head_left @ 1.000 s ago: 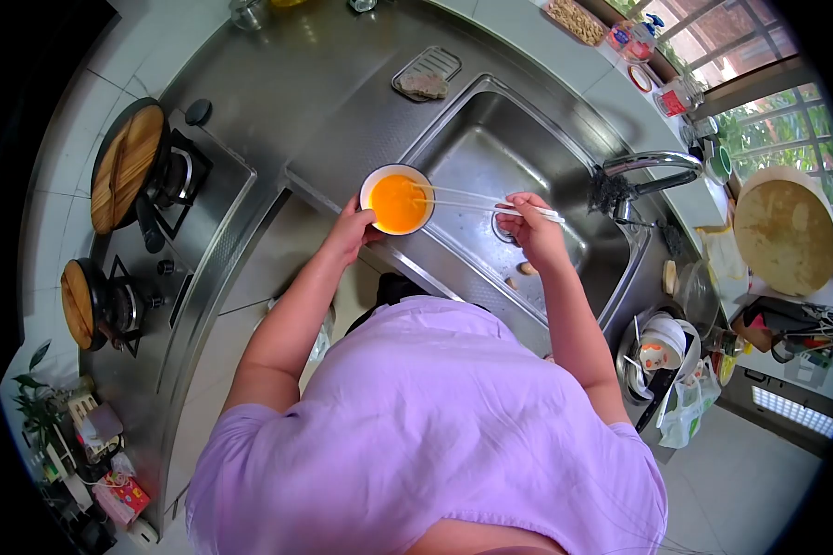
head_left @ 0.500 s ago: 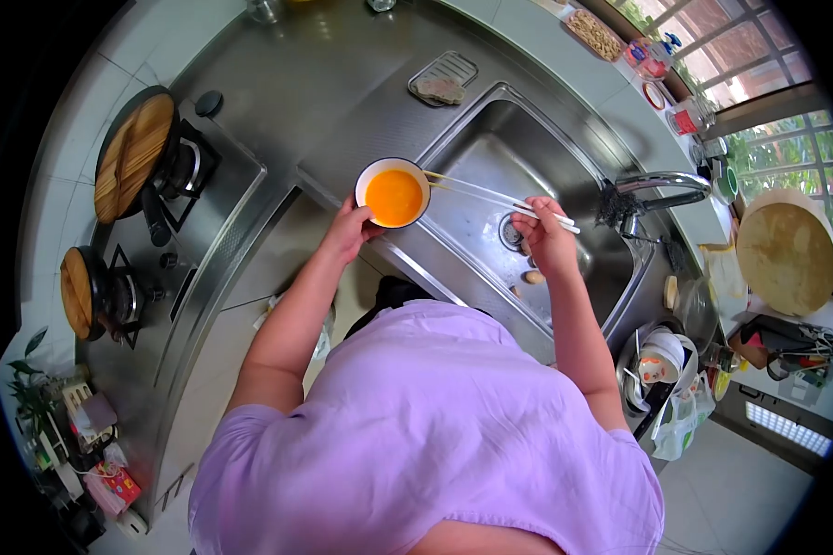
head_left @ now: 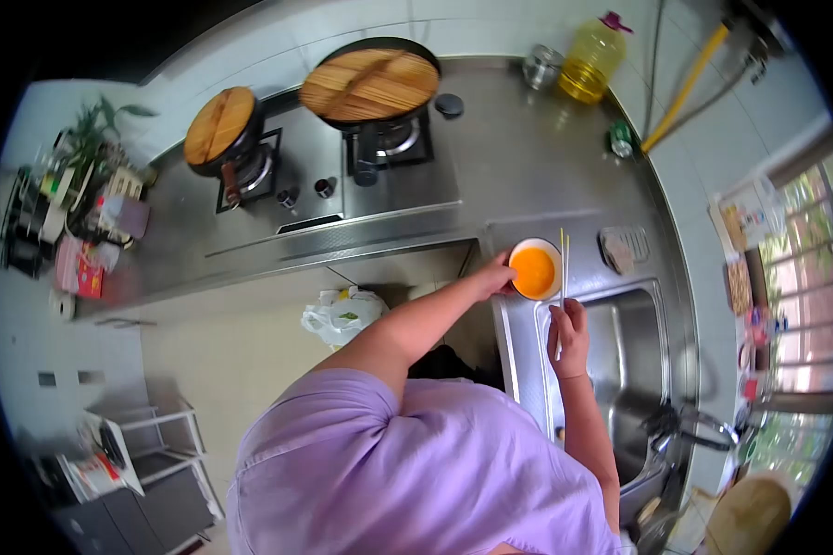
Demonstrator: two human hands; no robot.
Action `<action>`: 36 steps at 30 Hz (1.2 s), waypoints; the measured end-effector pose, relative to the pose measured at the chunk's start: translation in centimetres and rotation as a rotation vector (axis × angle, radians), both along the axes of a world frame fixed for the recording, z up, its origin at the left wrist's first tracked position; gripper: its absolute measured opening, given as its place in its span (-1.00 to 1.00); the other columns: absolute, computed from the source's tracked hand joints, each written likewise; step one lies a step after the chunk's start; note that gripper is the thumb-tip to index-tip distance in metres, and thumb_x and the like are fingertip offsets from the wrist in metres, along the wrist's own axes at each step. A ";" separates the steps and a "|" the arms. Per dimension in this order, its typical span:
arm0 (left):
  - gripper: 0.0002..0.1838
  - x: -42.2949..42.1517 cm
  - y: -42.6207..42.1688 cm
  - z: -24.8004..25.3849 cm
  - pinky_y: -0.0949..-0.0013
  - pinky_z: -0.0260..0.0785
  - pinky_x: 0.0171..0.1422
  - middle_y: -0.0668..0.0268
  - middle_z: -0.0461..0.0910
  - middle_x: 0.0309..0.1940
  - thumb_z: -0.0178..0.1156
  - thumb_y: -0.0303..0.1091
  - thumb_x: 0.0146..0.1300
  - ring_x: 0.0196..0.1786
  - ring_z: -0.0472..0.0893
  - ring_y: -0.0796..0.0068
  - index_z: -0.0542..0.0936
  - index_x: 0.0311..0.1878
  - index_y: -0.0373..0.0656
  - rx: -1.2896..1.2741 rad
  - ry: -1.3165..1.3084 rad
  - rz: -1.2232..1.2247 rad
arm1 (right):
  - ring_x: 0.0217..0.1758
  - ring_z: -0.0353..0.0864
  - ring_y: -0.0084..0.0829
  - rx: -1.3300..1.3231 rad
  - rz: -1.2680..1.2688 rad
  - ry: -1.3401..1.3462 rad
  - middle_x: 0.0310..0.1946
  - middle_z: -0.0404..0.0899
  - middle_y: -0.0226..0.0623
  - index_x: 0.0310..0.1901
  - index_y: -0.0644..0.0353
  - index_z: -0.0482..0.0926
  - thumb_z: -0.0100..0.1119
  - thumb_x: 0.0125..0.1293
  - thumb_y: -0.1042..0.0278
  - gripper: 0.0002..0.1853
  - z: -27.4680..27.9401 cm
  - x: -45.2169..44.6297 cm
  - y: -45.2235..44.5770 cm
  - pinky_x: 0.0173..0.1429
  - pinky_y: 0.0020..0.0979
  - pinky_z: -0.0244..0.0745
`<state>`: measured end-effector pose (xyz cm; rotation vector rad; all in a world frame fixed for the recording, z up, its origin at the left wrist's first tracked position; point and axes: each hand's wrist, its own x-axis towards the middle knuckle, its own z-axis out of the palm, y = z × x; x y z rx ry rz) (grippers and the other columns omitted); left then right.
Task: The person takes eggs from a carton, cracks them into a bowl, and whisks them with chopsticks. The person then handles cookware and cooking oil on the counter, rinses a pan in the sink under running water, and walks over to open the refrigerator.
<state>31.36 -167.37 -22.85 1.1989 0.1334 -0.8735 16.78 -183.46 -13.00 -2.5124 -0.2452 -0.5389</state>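
Note:
A white bowl with a dark rim (head_left: 535, 242) holds bright orange liquid that looks like beaten egg (head_left: 533, 272). My left hand (head_left: 497, 276) is closed on the bowl's left side, keeping it above the counter edge by the sink. In my right hand (head_left: 570, 335) is a pair of chopsticks (head_left: 565, 268), pale with yellowish tips. They point away from me, along the bowl's right side. Whether they touch the bowl I cannot tell.
Beyond the left arm, two lidded pans, a larger one (head_left: 370, 83) and a smaller one (head_left: 220, 127), sit on the stove. The sink (head_left: 625, 361) lies right, with a faucet (head_left: 703, 427). An oil jug (head_left: 592, 60) stands at the back. A plastic bag (head_left: 342, 316) is on the floor.
My view has swung left toward the stove, so the sink now appears farther right. Both hands keep their holds; the chopsticks have turned from sideways across the sink to pointing away from me.

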 end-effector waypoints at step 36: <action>-0.66 -43.1 41.6 -5.8 0.21 0.39 0.07 0.13 0.63 -0.16 0.07 -0.15 0.22 -0.04 0.58 0.19 0.60 -0.11 -0.21 0.932 -0.032 -0.043 | 0.37 0.16 0.08 -0.203 -0.324 -0.358 0.34 0.12 0.10 0.27 0.10 0.32 -0.06 -0.02 0.62 -0.31 -0.2 0.6 2.1 0.33 -0.06 0.18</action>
